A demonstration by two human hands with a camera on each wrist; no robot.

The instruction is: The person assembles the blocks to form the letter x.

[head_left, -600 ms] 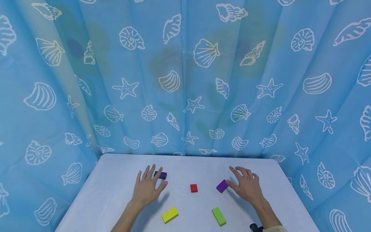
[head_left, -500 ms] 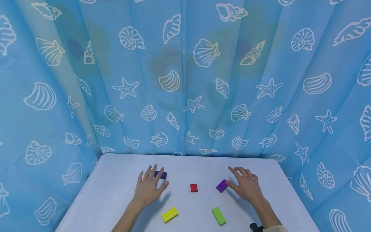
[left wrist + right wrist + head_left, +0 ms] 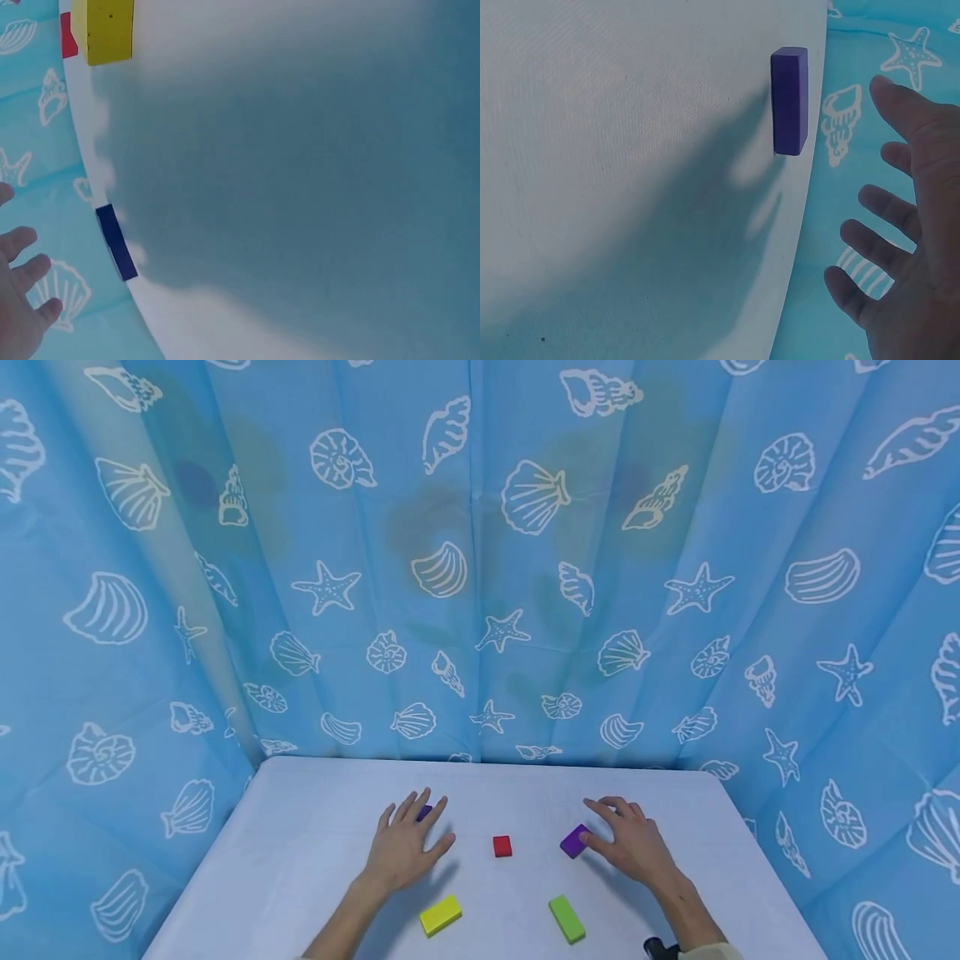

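Note:
My left hand (image 3: 403,853) hovers over the table with fingers spread and straight. It hides most of a dark purple block (image 3: 424,812) in the head view; in the left wrist view that block (image 3: 116,242) lies apart from the fingers. On the other side, my right hand (image 3: 636,850) is held above the table, fingers loosely bent and holding nothing. Its thumb overlaps the edge of a second purple block (image 3: 573,842) in the head view, while the right wrist view shows a gap between the hand and this block (image 3: 789,101).
A small red block (image 3: 502,846) lies between the hands. Closer to me are a yellow block (image 3: 440,915) and a green block (image 3: 566,918). The white table (image 3: 322,793) ends at a blue shell-print curtain (image 3: 480,568) behind and on both sides.
My left hand has shifted to the right and covers more of the dark purple block. The right hand has drifted slightly left. All the blocks lie where they were.

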